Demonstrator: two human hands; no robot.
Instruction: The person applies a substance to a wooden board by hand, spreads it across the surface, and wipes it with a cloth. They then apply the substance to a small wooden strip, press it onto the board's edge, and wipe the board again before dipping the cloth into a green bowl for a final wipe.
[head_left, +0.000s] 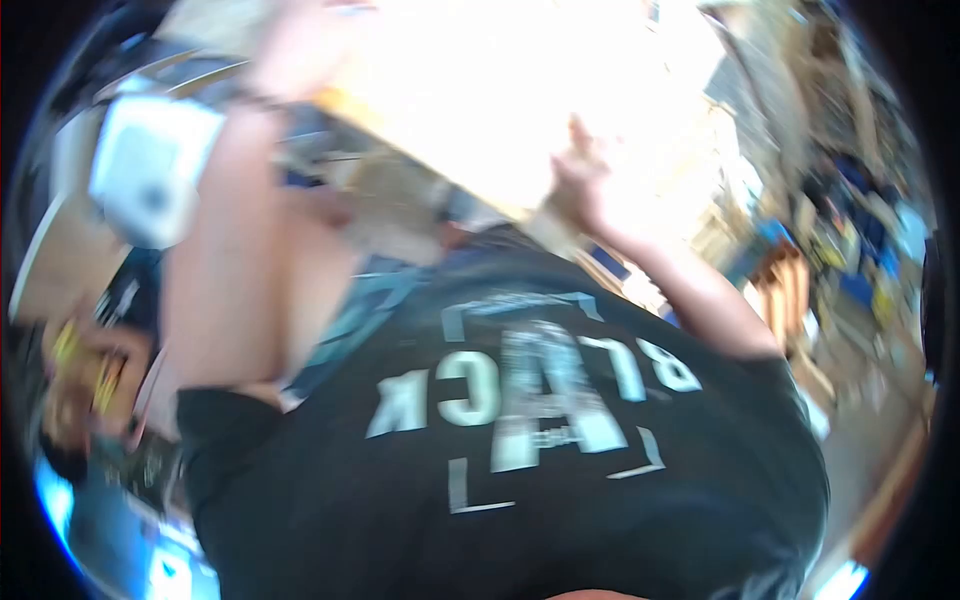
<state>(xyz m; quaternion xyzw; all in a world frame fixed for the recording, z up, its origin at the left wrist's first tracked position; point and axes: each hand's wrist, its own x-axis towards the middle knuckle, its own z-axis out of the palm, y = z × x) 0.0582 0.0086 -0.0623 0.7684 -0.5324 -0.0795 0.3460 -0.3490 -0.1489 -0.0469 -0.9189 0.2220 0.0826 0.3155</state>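
Right under the camera, wearing a black tee (pixel 510 420) with pale lettering, and leaning in close to the table (pixel 450 110). Reaching forward from there with both bare arms, so risking a sleeve or the tee dragging over the near edge and catching on it.

Out past the tee, reaching over the glaring top with the right hand (pixel 588 175). Seeing a finger or so sticking up, but not making out a wide or narrow grip, or anything in it, thanks to blur and glare. Probably risking a fumble or a bumped knuckle if moving that fast without looking properly.

Up at the top left, holding the left hand (pixel 310 45) out by the table's far-left part, and fading into the same glare. Honestly not telling open from closed, or full from bare. Leaning on that side too hard could be tipping or sliding whatever is lying hidden in the white-out.

Outside the left forearm, spotting a white thing (pixel 155 165), looking close enough for an elbow to be knocking it. Farther out, seeing another person (pixel 95 380) low on the left, and clutter (pixel 860 240) on the right, so possibly risking a snag or stumble when stepping back.
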